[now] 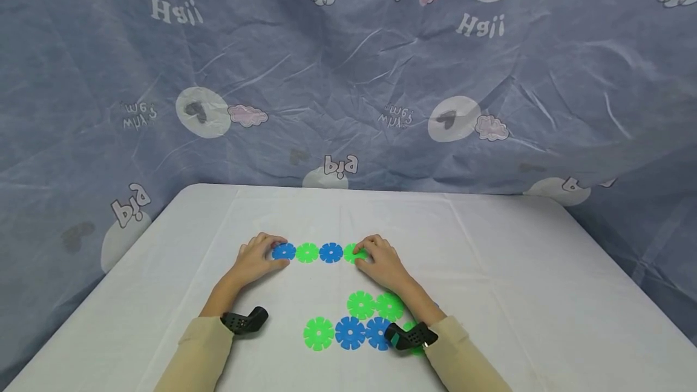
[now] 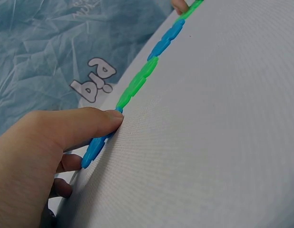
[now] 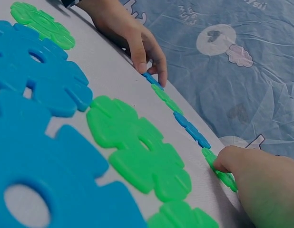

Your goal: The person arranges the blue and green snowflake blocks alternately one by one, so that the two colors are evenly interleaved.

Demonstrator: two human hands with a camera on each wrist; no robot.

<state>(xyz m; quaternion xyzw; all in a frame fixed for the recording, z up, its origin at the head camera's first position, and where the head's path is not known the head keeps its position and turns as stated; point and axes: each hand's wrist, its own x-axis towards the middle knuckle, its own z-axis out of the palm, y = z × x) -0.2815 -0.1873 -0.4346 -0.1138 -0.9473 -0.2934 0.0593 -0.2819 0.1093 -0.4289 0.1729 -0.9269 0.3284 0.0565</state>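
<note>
Four-piece row aside, each piece is a flat plastic notched disc lying on the white cloth. My left hand (image 1: 256, 260) holds the row's left end, a blue notched disc (image 1: 284, 251), between thumb and fingers at its edges. Beside that disc come a green notched disc (image 1: 307, 253) and another blue notched disc (image 1: 331, 253). At the right end, my right hand (image 1: 383, 265) grips a green notched disc (image 3: 209, 156) by thumb and finger, partly covering it. In the left wrist view, my left thumb (image 2: 102, 122) lies on the near edge of the blue disc.
Nearer me, two green discs (image 1: 361, 305) lie side by side. In front of them is a line with a green disc (image 1: 318, 334) and two blue discs (image 1: 350, 333); my right forearm hides more pieces. A patterned blue-grey cloth (image 1: 337, 77) hangs behind the table (image 1: 283, 216).
</note>
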